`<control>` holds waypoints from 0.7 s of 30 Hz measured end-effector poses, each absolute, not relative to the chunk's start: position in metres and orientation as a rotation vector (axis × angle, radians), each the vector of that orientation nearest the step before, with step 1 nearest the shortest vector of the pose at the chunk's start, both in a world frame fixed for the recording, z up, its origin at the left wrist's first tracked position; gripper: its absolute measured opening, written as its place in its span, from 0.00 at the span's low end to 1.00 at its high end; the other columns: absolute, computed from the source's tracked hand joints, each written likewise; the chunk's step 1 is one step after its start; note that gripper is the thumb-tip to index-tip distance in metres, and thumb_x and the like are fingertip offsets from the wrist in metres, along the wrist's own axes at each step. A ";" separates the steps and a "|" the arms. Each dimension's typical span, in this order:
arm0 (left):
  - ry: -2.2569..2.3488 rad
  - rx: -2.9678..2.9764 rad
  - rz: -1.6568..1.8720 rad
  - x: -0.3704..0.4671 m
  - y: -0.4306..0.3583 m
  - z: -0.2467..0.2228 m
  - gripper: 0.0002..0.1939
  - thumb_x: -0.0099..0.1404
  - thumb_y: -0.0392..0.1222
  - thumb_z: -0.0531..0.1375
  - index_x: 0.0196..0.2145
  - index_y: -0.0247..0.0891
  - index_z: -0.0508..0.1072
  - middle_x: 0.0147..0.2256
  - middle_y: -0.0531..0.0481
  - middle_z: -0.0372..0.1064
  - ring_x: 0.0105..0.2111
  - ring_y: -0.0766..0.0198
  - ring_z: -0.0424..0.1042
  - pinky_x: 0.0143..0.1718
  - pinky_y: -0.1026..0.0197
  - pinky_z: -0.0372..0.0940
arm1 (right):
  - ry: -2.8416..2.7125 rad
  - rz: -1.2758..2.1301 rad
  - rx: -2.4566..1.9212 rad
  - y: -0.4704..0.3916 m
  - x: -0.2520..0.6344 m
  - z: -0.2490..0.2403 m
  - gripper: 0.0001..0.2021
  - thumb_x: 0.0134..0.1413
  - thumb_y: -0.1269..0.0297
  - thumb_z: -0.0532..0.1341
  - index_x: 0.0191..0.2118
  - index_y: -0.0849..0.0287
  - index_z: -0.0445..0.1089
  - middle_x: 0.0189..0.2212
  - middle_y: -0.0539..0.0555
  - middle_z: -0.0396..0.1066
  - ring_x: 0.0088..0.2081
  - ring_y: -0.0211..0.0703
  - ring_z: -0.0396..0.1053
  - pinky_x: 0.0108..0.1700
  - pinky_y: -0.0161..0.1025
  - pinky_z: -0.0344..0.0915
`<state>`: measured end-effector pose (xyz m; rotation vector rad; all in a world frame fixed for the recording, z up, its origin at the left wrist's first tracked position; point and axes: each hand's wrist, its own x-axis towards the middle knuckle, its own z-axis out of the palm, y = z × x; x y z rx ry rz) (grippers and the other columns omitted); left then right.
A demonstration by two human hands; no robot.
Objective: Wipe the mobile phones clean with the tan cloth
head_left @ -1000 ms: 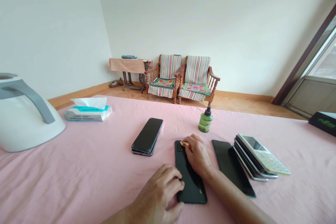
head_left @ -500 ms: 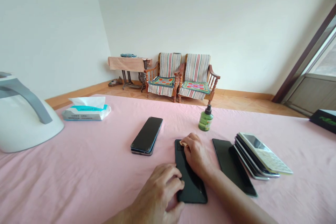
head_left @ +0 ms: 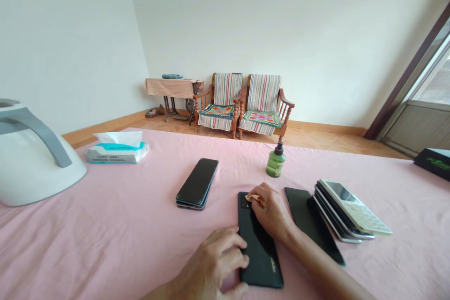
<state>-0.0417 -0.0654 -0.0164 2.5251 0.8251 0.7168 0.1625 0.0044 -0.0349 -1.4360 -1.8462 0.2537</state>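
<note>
A dark smartphone (head_left: 259, 262) lies face down on the pink cloth, its camera block at the far end and a brand mark near the close end. Pinched in my right hand (head_left: 273, 212) is a small orange-beige cloth (head_left: 253, 198), pressed on the phone's back beside the cameras. My left hand (head_left: 216, 260) is at the phone's left side; its fingers are apart and the tips touch that edge without wrapping round it. To the right rests a black tablet-like slab (head_left: 302, 211), partly covered by my right forearm.
A stack of devices (head_left: 351, 206) stands at the right, and two stacked phones (head_left: 197, 183) lie left of centre. Behind are a green spray bottle (head_left: 275, 163) and a tissue pack (head_left: 117, 152). A white kettle-like appliance (head_left: 31, 164) is far left; a black box (head_left: 434, 164) is far right.
The dark phone has shifted slightly towards me and to the right. My right hand has moved the same way with the cloth, more of which now shows.
</note>
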 end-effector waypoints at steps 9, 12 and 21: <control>0.594 2.619 0.825 -0.039 -0.051 -0.059 0.13 0.56 0.44 0.69 0.39 0.43 0.74 0.45 0.49 0.72 0.52 0.54 0.68 0.56 0.54 0.61 | -1.987 0.235 -1.383 -0.022 0.171 -0.031 0.12 0.53 0.80 0.53 0.32 0.59 0.71 0.31 0.54 0.68 0.35 0.45 0.66 0.38 0.40 0.62; 0.581 2.647 0.843 -0.038 -0.051 -0.062 0.13 0.58 0.50 0.68 0.38 0.43 0.74 0.44 0.49 0.72 0.52 0.54 0.68 0.55 0.56 0.62 | -2.041 0.231 -1.350 -0.030 0.168 -0.031 0.14 0.53 0.81 0.52 0.33 0.58 0.71 0.32 0.55 0.67 0.36 0.46 0.65 0.39 0.41 0.63; 0.580 2.679 0.820 -0.038 -0.052 -0.063 0.13 0.58 0.49 0.69 0.38 0.43 0.74 0.44 0.50 0.72 0.51 0.53 0.68 0.56 0.55 0.61 | -1.986 0.209 -1.416 -0.021 0.164 -0.031 0.13 0.53 0.82 0.53 0.28 0.60 0.70 0.30 0.55 0.65 0.35 0.46 0.64 0.39 0.40 0.63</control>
